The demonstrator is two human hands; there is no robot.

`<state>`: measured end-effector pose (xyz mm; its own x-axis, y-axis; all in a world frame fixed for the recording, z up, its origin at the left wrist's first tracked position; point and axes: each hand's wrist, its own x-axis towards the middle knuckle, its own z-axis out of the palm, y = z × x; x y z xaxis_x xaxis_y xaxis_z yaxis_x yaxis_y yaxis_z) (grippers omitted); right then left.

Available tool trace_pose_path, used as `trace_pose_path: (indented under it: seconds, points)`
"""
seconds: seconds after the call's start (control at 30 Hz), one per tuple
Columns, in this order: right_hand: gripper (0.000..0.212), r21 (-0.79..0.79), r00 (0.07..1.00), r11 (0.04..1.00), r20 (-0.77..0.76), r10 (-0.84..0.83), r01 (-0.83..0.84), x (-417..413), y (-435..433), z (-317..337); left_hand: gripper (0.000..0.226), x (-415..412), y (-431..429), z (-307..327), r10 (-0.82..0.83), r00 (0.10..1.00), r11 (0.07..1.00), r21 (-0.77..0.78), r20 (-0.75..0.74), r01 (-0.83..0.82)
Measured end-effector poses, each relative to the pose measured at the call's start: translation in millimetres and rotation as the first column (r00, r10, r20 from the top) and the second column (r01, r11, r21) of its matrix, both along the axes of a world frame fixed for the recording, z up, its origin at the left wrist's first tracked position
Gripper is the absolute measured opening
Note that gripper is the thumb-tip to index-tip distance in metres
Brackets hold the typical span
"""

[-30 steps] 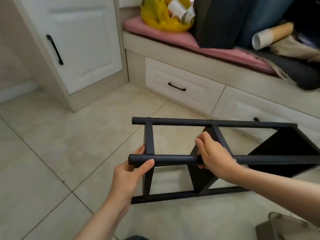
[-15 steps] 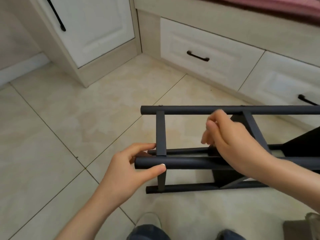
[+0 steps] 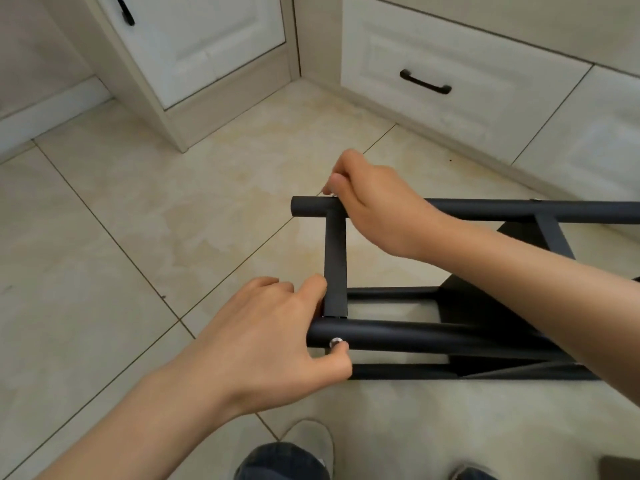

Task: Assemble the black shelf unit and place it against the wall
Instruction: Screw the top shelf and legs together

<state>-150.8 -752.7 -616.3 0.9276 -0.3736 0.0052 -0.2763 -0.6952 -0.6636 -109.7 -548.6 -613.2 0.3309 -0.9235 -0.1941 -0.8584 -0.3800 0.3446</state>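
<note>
My left fingers [image 3: 304,289] were curled over the end of the near tube [image 3: 415,336] of the black shelf unit [image 3: 415,372], right beside the crossbar [image 3: 335,258]. My thumb tip pressed against a silver screw [image 3: 335,342] in the tube's side. My right fingers [image 3: 346,164] were bunched tight, thumb and fingertips pinching at a small silvery fastener [image 3: 331,195] on top of the far tube [image 3: 519,209], just where the crossbar met it. The unit lay on its side on the tiled floor [image 3: 138,254], its dark panels running off to my right. It was near a white drawer front [image 3: 450,81], with the cabinet door [image 3: 207,29] farther off. My shoe [image 3: 311,438] showed below.
</note>
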Motion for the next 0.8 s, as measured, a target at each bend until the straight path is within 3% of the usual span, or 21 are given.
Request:
trace_pose_path:
  seconds: [0.13, 0.27, 0.43, 0.63, 0.8]
  points:
    - [0.025, -0.101, 0.991, 0.993, -0.127, 0.048, -0.061, 25.7, 5.1, -5.8, 0.047, 2.0, 2.2, -7.5, -0.015, 1.0, 0.997, -0.07, -0.005, 0.014]
    - [0.019, 0.029, 0.982, 0.999, -0.182, 0.043, -0.039, 42.2, 3.3, -8.5, 0.055, 7.0, 7.9, -15.5, -0.035, 0.999, 0.991, -0.131, -0.035, 0.03]
    - [0.017, -0.038, 0.986, 0.998, -0.163, 0.038, -0.044, 40.7, 1.3, -11.3, 0.049, 10.9, 5.6, -25.1, -0.048, 0.994, 0.96, -0.28, -0.102, 0.017]
    - [0.018, 0.011, 0.988, 0.997, -0.133, 0.076, -0.076, 33.2, 0.1, -6.3, 0.042, 9.8, 2.4, -36.5, -0.119, 0.991, 0.878, -0.473, -0.067, 0.074]
    - [0.017, -0.011, 0.988, 0.997, -0.131, 0.079, -0.081, 29.7, 6.6, -5.3, 0.042, 5.1, 8.3, -46.0, -0.061, 0.989, 0.859, -0.511, -0.133, -0.016]
